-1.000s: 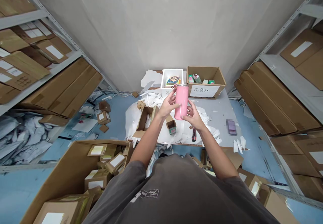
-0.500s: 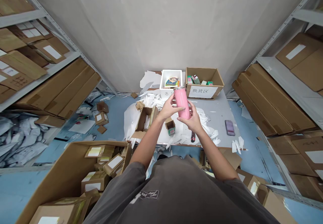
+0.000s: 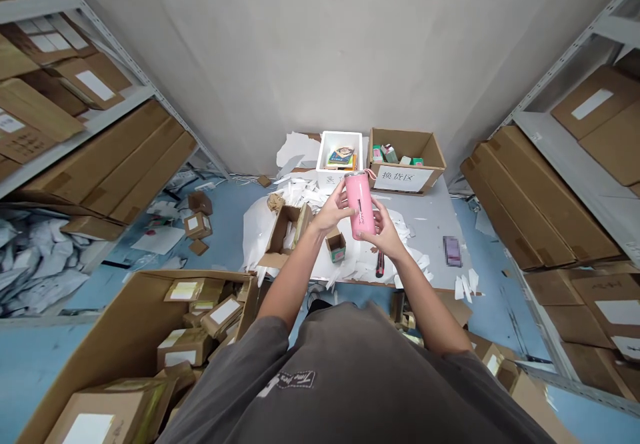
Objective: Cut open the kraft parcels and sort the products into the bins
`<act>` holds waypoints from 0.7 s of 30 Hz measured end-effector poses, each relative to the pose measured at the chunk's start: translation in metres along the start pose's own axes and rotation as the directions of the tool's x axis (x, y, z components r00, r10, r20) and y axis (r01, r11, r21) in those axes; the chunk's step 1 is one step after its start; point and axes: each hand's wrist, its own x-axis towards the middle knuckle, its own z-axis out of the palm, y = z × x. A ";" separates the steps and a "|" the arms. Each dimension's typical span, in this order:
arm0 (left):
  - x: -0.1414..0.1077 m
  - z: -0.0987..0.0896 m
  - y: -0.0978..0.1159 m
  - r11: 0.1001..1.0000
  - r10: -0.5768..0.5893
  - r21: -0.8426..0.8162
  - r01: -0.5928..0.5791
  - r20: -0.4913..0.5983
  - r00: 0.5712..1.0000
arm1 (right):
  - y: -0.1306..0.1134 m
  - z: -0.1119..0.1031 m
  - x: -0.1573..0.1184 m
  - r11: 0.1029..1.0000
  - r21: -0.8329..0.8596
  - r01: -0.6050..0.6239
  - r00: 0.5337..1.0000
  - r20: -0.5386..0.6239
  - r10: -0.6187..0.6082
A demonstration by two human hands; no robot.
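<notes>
A pink tumbler (image 3: 359,201) with a silvery rim and a pink strap loop at its top is held up above the table, tilted slightly. My left hand (image 3: 331,212) grips its left side, thumb across the front. Around its lower right side, my right hand (image 3: 384,231) is closed. Dark lettering shows on the tumbler's face. Below it on the table stand a small open green-and-brown box (image 3: 336,247) and a red-and-black box cutter (image 3: 380,265). An open brown carton (image 3: 286,231) lies left of my left hand.
At the table's back are a white bin (image 3: 325,144) with booklets and a labelled cardboard box (image 3: 435,164) holding small boxes. Paper scraps (image 3: 305,194) litter the table. A large carton of parcels (image 3: 125,324) stands at lower left. Shelves (image 3: 125,107) flank both sides.
The tumbler has been turned in my hands, so its lettering and strap loop now show. Both hands still hold it at about the same place.
</notes>
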 end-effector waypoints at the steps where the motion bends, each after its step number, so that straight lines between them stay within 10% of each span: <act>1: 0.000 -0.002 -0.003 1.000 0.002 -0.005 -0.002 0.007 1.000 | 0.002 -0.001 0.002 1.000 0.006 -0.009 1.000 0.011 0.008; 14: -0.013 -0.050 -0.040 0.977 -0.016 0.208 0.045 -0.138 0.990 | 0.096 0.022 0.039 0.985 0.073 -0.158 0.977 0.156 0.145; 21: -0.025 -0.096 -0.071 0.833 -0.048 0.552 0.010 0.054 0.997 | 0.186 0.037 0.048 0.988 -0.054 -0.145 0.950 0.272 0.154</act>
